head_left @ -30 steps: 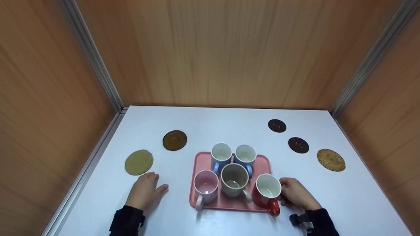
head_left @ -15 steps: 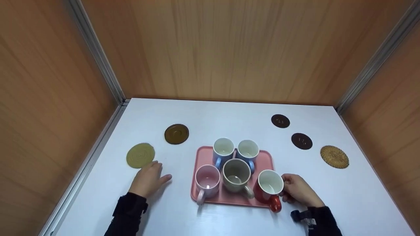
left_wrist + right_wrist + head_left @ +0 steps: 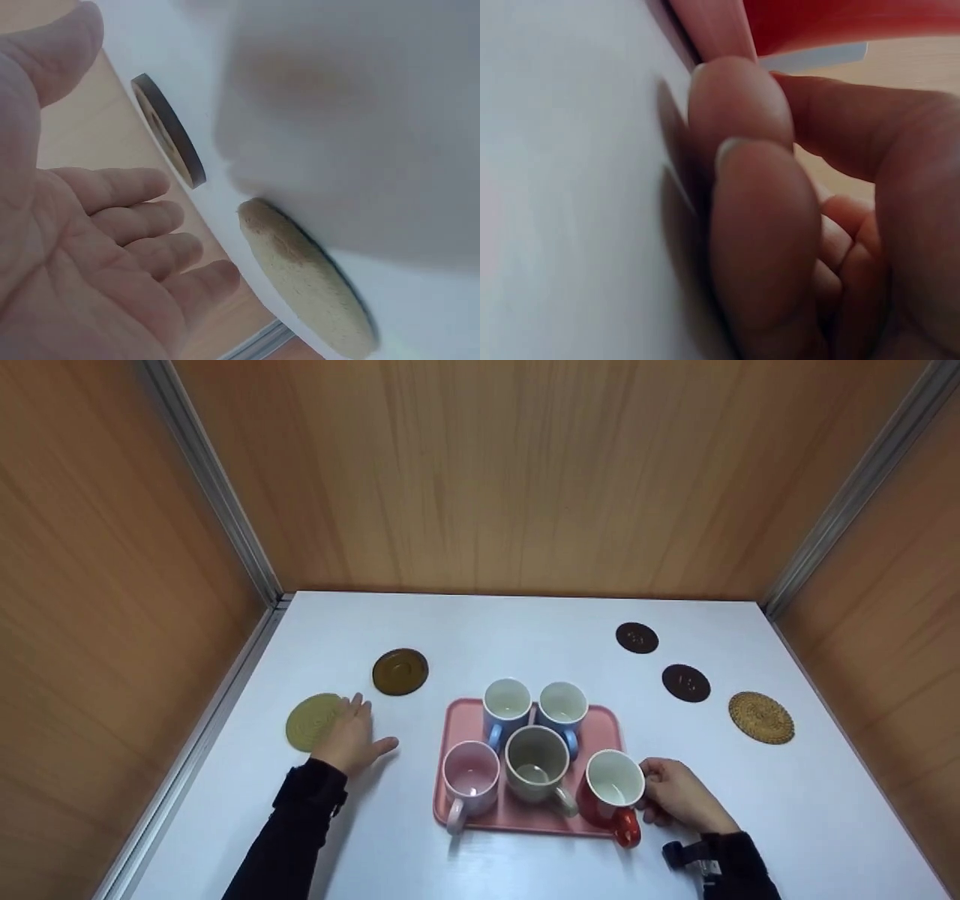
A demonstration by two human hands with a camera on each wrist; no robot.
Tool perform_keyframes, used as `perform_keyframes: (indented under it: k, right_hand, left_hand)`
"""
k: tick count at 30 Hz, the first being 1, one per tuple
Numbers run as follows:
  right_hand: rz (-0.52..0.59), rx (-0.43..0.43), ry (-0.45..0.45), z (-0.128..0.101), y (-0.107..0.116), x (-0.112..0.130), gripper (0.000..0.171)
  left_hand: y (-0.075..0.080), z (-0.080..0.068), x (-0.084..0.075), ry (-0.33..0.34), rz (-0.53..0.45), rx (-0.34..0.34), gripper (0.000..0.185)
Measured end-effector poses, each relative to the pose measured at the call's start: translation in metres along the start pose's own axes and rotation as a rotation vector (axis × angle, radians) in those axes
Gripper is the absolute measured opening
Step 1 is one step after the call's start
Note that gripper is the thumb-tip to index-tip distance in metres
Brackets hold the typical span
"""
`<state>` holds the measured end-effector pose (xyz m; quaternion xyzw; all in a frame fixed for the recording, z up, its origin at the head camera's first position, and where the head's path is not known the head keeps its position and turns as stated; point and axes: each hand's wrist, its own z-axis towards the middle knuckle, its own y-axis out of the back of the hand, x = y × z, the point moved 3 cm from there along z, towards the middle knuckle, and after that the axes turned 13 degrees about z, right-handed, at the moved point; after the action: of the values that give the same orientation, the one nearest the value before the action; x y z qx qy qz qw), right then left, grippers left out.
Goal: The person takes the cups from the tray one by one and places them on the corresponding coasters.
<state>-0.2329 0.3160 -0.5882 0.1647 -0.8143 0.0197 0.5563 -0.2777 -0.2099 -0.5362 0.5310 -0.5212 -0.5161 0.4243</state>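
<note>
My left hand lies flat on the white table with straight fingers, and its fingertips reach the right edge of a round green coaster. In the left wrist view the palm is open, just off the green coaster. My right hand rests with curled fingers at the right edge of a pink tray, against a red mug. In the right wrist view the curled fingers touch the tray's rim and enclose nothing.
The tray also carries two blue mugs, a pink mug and a grey mug. A brown coaster lies at the left, two dark coasters and a woven one at the right. Wooden walls enclose three sides.
My left hand has slid forward and left, from beside the green coaster to its edge. The right hand has stayed by the red mug.
</note>
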Motion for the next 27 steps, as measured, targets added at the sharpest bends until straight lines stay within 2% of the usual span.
perform_keyframes:
  k: [5,10,12,16,23,27]
  right_hand:
    - [0.007,0.008,0.001,0.000,0.000,-0.003,0.010]
    - [0.009,0.015,0.013,-0.001,0.000,0.000,0.012]
    - [0.012,0.019,0.020,-0.001,0.000,0.002,0.013]
    - [0.018,0.031,0.020,-0.001,0.000,0.002,0.016]
    - [0.014,0.017,0.024,-0.002,0.002,0.006,0.018]
    - [0.024,0.016,0.012,-0.004,0.002,0.001,0.018]
  left_hand:
    - [0.002,0.021,-0.010,-0.042,0.051,0.003,0.085]
    - [0.001,0.037,-0.024,-0.131,0.092,-0.078,0.061]
    - [0.002,0.043,-0.026,-0.144,0.101,-0.109,0.051]
    - [0.000,0.049,-0.027,-0.127,0.124,-0.116,0.041]
    - [0.004,0.057,-0.035,-0.101,0.123,-0.057,0.049]
    - [0.001,0.062,-0.037,-0.095,0.125,-0.043,0.047]
